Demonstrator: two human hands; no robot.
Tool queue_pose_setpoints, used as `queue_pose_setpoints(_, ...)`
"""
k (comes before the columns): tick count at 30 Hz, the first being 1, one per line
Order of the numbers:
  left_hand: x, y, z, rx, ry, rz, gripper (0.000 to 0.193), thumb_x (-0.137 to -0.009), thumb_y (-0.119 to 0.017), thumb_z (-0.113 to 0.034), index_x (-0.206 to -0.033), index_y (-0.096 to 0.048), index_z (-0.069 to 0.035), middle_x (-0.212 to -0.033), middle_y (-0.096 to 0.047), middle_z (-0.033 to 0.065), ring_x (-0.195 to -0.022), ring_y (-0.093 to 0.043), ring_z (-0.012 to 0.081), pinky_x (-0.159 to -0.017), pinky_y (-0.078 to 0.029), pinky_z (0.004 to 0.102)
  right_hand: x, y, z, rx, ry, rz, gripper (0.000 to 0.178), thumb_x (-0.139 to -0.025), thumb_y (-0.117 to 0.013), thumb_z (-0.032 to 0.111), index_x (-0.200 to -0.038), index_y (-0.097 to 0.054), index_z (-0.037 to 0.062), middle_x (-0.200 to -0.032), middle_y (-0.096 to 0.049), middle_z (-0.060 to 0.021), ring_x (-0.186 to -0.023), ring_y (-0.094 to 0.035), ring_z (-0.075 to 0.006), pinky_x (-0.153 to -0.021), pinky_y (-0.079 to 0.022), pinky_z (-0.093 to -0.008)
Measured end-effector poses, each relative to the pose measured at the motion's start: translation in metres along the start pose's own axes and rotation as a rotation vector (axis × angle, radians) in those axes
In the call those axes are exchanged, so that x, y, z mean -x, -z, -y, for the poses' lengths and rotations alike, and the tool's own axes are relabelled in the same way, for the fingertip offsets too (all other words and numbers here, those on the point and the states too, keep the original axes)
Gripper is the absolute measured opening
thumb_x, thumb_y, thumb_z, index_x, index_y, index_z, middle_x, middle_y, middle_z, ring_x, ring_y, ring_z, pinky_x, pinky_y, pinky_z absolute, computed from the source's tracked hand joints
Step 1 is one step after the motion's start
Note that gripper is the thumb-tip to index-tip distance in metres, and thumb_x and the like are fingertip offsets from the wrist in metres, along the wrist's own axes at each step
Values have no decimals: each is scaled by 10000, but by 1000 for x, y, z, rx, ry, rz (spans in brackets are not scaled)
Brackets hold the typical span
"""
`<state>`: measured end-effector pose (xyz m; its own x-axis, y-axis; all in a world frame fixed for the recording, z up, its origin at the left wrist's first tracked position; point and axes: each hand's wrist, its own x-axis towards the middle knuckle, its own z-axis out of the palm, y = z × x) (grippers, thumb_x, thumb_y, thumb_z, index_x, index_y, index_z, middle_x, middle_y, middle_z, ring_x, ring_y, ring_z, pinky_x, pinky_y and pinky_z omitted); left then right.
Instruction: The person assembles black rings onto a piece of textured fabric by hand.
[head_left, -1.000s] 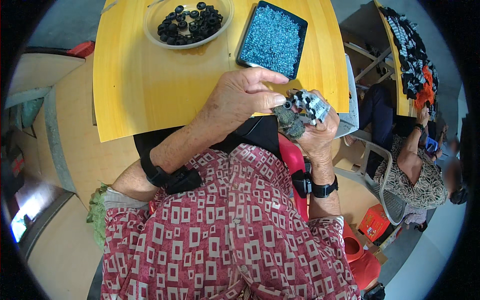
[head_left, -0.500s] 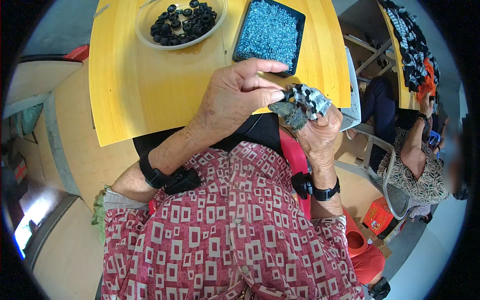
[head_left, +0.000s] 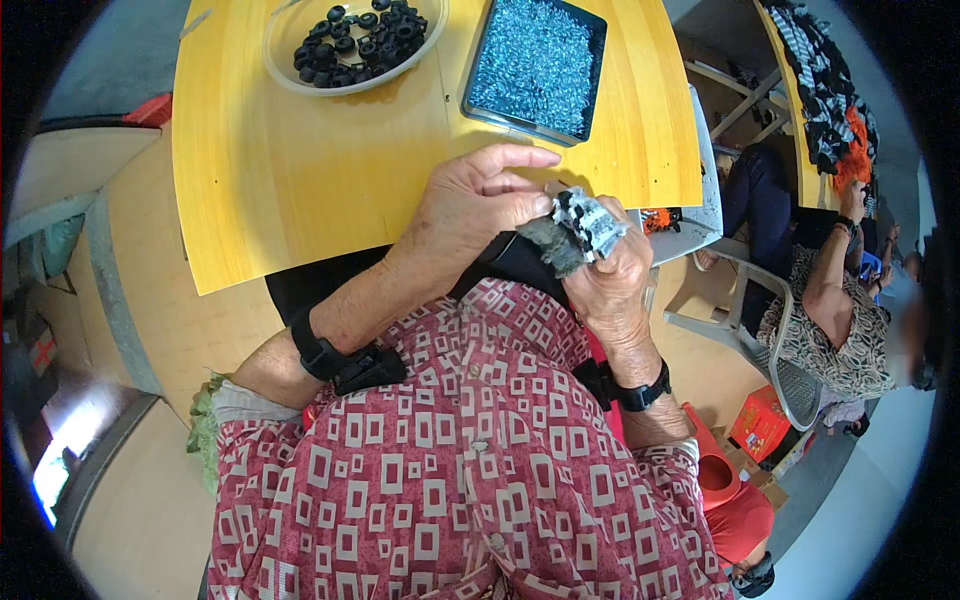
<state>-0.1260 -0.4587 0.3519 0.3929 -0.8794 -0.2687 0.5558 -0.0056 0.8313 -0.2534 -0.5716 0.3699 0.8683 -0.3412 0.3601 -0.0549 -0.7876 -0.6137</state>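
My right hand (head_left: pixel 612 282) is closed around a small bunched piece of black-and-white patterned fabric (head_left: pixel 592 226), just off the table's front edge. A grey-green scrap of cloth (head_left: pixel 556 246) hangs from the same bundle, on its left side. My left hand (head_left: pixel 465 200) meets the bundle from the left, thumb pressed toward the curled fingers and forefinger reaching out above. Whatever sits in that pinch is too small and covered to make out. Beyond the hands, a black tray (head_left: pixel 520 127) holds many clear bluish beads or small plastic bits (head_left: pixel 532 65).
On the yellow table (head_left: pixel 320 190) a clear round bowl (head_left: pixel 285 78) holds several black plastic parts (head_left: pixel 365 45). A grey bin (head_left: pixel 690 235) stands at the table's right. Further right, a seated person (head_left: pixel 835 310) handles orange and black-and-white fabric at another table.
Both hands and the fabric bundle have shifted a little left and toward me. The bundle has turned slightly, and the grey bin beside the table shows more.
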Motion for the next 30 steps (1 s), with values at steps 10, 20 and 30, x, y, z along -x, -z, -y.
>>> queue_pose_setpoints(10,-3,1,-10,166,-157,-44,287,-857,-598,-83,-1135,-579,-18,-1035,-628,50,-926,-578,106,-799,-475,246,-37,9,13,-28,113,-6,301,-603,-606,-47,-900,-589,0,-828,-593,-154,-771,-574,-348,-716,-463,-386)
queue_pose_setpoints(20,-1,9,-26,309,-23,-124,199,-873,-599,-113,-1060,-618,-47,-1026,-615,45,-910,-573,112,-821,-478,242,-33,0,-6,-352,-277,-75,204,-791,-633,-19,-993,-634,10,-902,-659,-61,-794,-635,-133,-723,-513,-251)
queue_pose_setpoints(30,-5,13,-22,347,-61,-118,246,-843,-628,-80,-1078,-601,-14,-1042,-615,86,-970,-599,174,-869,-484,275,-35,-9,-3,-424,-253,-171,278,-705,-715,-16,-965,-626,31,-927,-636,-33,-855,-603,-117,-760,-484,-247)
